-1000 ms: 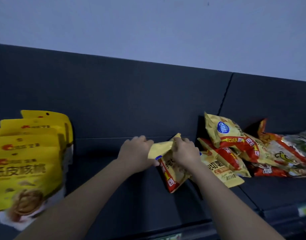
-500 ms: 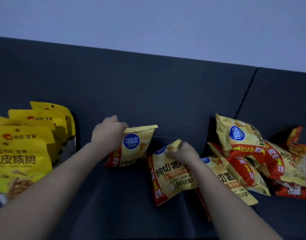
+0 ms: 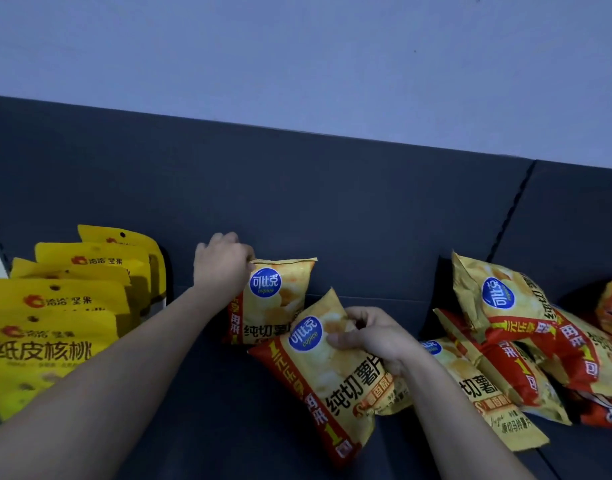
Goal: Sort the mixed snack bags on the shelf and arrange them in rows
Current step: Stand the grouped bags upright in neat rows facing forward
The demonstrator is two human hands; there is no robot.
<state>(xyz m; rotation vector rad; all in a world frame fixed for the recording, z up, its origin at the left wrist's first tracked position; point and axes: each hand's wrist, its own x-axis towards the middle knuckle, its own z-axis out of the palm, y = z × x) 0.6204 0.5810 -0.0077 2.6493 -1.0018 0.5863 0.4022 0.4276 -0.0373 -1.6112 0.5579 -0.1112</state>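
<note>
On the shelf (image 3: 200, 427), an upright bag (image 3: 280, 306) is being gripped by the left hand (image 3: 223, 265), a tilted bag (image 3: 332, 386) by the right hand (image 3: 370, 336).

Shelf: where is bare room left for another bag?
Bare shelf lies between the walnut bags and the upright chip bag, and between that bag and the pile, behind the tilted chip bag. The pile at right is crowded.

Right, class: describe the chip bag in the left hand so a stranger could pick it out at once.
On the dark shelf, yellow nut bags line the left end and chip bags lie heaped at the right. Between them, near the back panel, stands one chip bag, its top corner held by the left hand. Alone among the chip bags, it is upright, blue logo level.
</note>
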